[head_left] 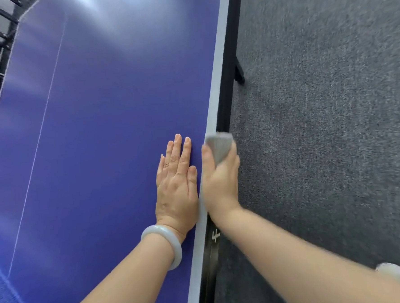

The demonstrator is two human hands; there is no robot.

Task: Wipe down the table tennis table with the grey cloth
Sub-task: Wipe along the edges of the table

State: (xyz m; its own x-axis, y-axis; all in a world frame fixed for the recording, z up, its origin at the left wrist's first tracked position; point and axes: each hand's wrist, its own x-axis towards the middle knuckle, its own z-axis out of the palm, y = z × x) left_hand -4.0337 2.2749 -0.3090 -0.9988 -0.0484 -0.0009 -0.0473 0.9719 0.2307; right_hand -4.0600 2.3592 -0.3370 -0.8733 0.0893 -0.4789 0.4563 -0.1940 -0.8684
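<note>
We find only one sign of writing: a small white mark printed on the black side rail under the edge of the table tennis table, just beside the wrist of the right hand; it looks like a single character or logo made of crossed strokes; it is too blurred for us to read.

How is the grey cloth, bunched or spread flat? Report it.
Bunched. The right hand grips the cloth in a wad at the edge of the table.
</note>
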